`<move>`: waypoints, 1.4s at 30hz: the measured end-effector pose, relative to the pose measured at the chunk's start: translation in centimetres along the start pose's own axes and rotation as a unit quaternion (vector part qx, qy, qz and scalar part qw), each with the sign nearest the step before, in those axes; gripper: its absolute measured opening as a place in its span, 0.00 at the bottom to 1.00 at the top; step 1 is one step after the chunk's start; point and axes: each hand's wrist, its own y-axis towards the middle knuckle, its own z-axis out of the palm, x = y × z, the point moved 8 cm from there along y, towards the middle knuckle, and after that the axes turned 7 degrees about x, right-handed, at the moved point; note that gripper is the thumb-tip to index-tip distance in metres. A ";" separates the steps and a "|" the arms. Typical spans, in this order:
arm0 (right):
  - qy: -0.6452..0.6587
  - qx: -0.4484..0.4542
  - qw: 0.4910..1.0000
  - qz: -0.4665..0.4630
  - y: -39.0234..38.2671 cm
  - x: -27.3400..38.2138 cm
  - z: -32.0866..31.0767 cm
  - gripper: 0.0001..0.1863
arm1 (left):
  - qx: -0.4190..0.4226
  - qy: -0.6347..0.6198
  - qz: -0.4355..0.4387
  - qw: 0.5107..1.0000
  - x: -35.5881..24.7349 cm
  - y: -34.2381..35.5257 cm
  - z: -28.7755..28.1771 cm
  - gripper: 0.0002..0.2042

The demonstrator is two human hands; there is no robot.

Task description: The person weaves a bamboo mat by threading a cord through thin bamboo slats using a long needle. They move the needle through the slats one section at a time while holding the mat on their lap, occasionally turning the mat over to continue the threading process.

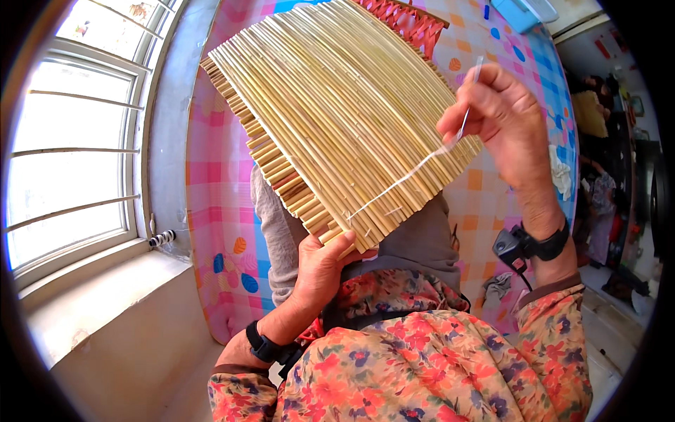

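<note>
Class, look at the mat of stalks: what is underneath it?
Beneath the stalk mat, stalk ends poke out at its left edge, with grey trousers and checked cloth showing beyond. Whatever lies under its middle is covered and cannot be seen.

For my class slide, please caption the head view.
Left hand holds a stalk mat by its near corner; right hand pinches a white strand.

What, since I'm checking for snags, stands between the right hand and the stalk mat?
Nothing visible blocks the way. Only the white strand pinched in the right hand spans from it to the stalk mat. The left hand holds the mat's near end, outside that gap.
</note>
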 end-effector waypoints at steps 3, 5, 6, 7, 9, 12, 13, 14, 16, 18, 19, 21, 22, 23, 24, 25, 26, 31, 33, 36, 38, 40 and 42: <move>-0.293 0.125 0.948 0.014 -1.5 -3.8 5.7 0.05 | 0.014 -0.001 0.000 1.000 0.4 0.3 -0.4 0.18; -0.387 0.206 0.899 -0.020 -3.0 -6.6 7.9 0.05 | 0.022 -0.007 0.004 1.000 0.3 0.3 -0.2 0.18; -0.382 0.231 0.895 0.004 -3.6 -8.0 8.5 0.06 | 0.022 -0.010 0.007 1.000 0.3 0.2 -0.2 0.19; -0.404 0.236 0.884 0.000 -3.9 -8.5 8.7 0.06 | 0.026 -0.009 -0.002 1.000 0.4 0.2 -0.3 0.19; -0.446 0.245 0.861 -0.009 -4.3 -9.4 8.9 0.07 | 0.033 -0.007 -0.021 0.999 0.6 0.2 -0.6 0.19; -0.446 0.248 0.860 0.002 -4.2 -9.9 9.0 0.08 | 0.049 -0.021 -0.018 0.998 0.3 0.2 -0.3 0.18; -0.453 0.250 0.856 0.008 -4.1 -9.8 9.1 0.08 | 0.050 -0.022 -0.017 0.998 0.3 0.2 -0.3 0.18; -0.456 0.251 0.854 0.011 -4.1 -9.7 9.1 0.07 | 0.051 -0.022 -0.015 0.998 0.3 0.3 -0.3 0.18; -0.462 0.252 0.850 0.019 -4.2 -9.7 9.2 0.08 | 0.053 -0.022 -0.013 0.998 0.4 0.3 -0.4 0.18; -0.463 0.257 0.848 0.017 -4.1 -9.7 9.3 0.08 | 0.053 -0.022 -0.010 0.998 0.4 0.3 -0.4 0.18; -0.463 0.260 0.847 0.016 -4.1 -9.7 9.3 0.08 | 0.055 -0.022 -0.010 0.998 0.4 0.4 -0.4 0.18; -0.478 0.270 0.836 0.014 -4.0 -9.6 9.5 0.08 | 0.059 -0.022 -0.010 0.998 0.3 0.4 -0.4 0.18; -0.484 0.275 0.831 0.013 -4.0 -9.7 9.6 0.08 | 0.056 -0.021 -0.010 0.998 0.3 0.4 -0.5 0.18; -0.480 0.273 0.833 0.005 -3.9 -9.7 9.6 0.07 | 0.054 -0.021 -0.010 0.998 0.3 0.4 -0.5 0.18; -0.477 0.273 0.836 -0.004 -3.9 -9.7 9.6 0.07 | 0.052 -0.021 -0.008 0.998 0.3 0.4 -0.6 0.18; -0.473 0.272 0.838 -0.013 -3.8 -9.6 9.7 0.07 | 0.054 -0.020 -0.008 0.998 0.3 0.4 -0.6 0.17; -0.474 0.274 0.837 -0.013 -3.8 -9.6 9.7 0.07 | 0.056 -0.020 -0.007 0.998 0.3 0.4 -0.6 0.17; -0.481 0.291 0.827 0.028 -3.5 -9.7 9.9 0.08 | 0.051 0.001 -0.019 0.999 0.6 0.4 -1.0 0.22; -0.482 0.294 0.825 0.026 -3.4 -9.7 10.0 0.08 | 0.050 0.001 -0.014 0.999 0.5 0.4 -1.0 0.22; -0.482 0.295 0.825 0.023 -3.3 -9.7 10.1 0.08 | 0.049 -0.001 -0.019 0.999 0.5 0.5 -1.1 0.21; -0.485 0.296 0.822 0.024 -3.3 -9.7 10.1 0.08 | 0.050 -0.005 -0.016 0.999 0.4 0.4 -1.0 0.18; -0.492 0.300 0.817 0.029 -3.2 -9.8 10.2 0.08 | 0.047 -0.006 -0.010 0.999 0.4 0.4 -1.0 0.16; -0.495 0.302 0.814 0.028 -3.2 -9.8 10.3 0.07 | 0.041 -0.003 -0.001 0.999 0.3 0.4 -1.0 0.15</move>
